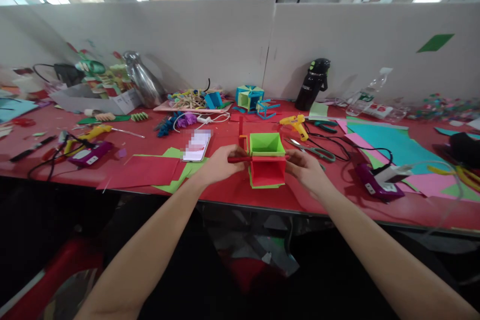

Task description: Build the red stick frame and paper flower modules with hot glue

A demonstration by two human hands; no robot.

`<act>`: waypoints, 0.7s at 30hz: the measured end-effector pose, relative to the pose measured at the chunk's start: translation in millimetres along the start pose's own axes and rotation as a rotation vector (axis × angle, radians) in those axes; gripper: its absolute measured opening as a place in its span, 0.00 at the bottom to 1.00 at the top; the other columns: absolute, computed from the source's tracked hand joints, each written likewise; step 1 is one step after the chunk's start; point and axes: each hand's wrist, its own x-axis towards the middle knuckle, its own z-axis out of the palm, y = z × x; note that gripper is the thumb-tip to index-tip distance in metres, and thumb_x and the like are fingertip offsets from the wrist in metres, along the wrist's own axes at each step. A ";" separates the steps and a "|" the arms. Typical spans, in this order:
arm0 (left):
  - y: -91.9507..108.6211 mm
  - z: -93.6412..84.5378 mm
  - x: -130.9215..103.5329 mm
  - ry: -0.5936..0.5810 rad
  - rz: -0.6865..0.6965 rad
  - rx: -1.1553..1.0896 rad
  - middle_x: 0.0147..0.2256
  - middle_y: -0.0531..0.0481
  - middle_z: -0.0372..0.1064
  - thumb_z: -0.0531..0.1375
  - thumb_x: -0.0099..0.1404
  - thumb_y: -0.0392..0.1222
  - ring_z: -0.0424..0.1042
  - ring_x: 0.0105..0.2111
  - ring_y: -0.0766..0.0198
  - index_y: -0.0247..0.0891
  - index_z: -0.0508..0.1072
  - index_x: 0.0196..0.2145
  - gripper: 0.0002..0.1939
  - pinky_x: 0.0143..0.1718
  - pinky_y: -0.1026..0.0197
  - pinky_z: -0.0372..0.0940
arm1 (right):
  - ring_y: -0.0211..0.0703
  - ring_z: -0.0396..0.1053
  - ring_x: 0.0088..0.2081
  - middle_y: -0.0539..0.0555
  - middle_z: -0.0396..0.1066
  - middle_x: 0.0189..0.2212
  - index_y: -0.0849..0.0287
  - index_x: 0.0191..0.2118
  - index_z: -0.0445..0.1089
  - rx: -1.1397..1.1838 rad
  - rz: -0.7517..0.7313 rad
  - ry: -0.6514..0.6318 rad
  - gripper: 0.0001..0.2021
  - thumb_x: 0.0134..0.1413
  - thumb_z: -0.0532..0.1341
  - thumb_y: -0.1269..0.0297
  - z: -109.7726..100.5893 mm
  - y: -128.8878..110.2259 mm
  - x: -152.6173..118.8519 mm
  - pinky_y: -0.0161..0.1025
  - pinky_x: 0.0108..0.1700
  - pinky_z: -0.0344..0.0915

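Between my two hands is a folded paper box (268,172), with an open light-green compartment above and an open red one below. My left hand (227,160) pinches its left side, where a dark red strip (239,159) sticks out beside the fingers. The fingers of my right hand (303,166) close on the box's right side; the fingertips are partly hidden. Just behind it lies a yellow glue gun (295,125). Scissors (313,150) rest beyond my right hand. A phone (197,145) lies to the left, near red paper sheets (144,172).
Purple power strips (90,154) sit at left and right with loose cables. Along the partition (210,35) stand a steel jug (144,80), a black bottle (313,85) and a blue-green paper model (250,98). Coloured sheets (382,145) cover the right side. The table's front edge is close.
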 end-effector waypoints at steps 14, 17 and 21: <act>-9.2 -0.2 5.6 0.032 0.036 0.042 0.42 0.45 0.77 0.62 0.58 0.37 0.75 0.45 0.56 0.38 0.76 0.41 0.11 0.51 0.50 0.67 | 0.45 0.76 0.37 0.55 0.79 0.36 0.57 0.40 0.75 -0.057 -0.030 -0.023 0.17 0.46 0.71 0.55 -5.9 0.3 3.5 0.47 0.46 0.72; -9.9 -0.1 6.4 0.029 0.018 -0.003 0.42 0.45 0.77 0.63 0.58 0.39 0.75 0.45 0.55 0.37 0.76 0.41 0.12 0.52 0.49 0.67 | 0.46 0.77 0.37 0.55 0.78 0.37 0.58 0.39 0.74 -0.029 -0.010 -0.036 0.18 0.44 0.72 0.54 -6.2 -2.3 4.0 0.49 0.47 0.73; -10.7 -1.1 7.4 0.063 0.003 -0.109 0.44 0.44 0.77 0.64 0.59 0.43 0.75 0.46 0.54 0.37 0.76 0.42 0.13 0.50 0.50 0.69 | 0.41 0.75 0.34 0.52 0.76 0.33 0.58 0.36 0.72 0.016 0.021 -0.014 0.18 0.42 0.73 0.53 -9.8 -4.4 5.4 0.47 0.46 0.74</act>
